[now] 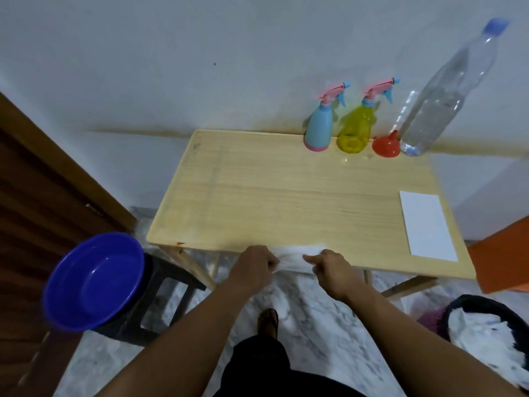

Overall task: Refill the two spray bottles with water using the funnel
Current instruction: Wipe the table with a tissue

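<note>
At the table's far edge stand blue (317, 128) and yellow (355, 128) spray bottles; both hands (255, 266) (331, 271) grip a white tissue (292, 257).

The table (286, 196) is pale wood with a smooth, matt grain. The blue spray bottle (317, 130) is opaque plastic, the yellow one (355, 130) translucent; the water bottle (440, 90) is clear plastic. The basin (91, 282) is glossy blue plastic (light glints inside). The white cloth (294, 257) looks soft.
</note>
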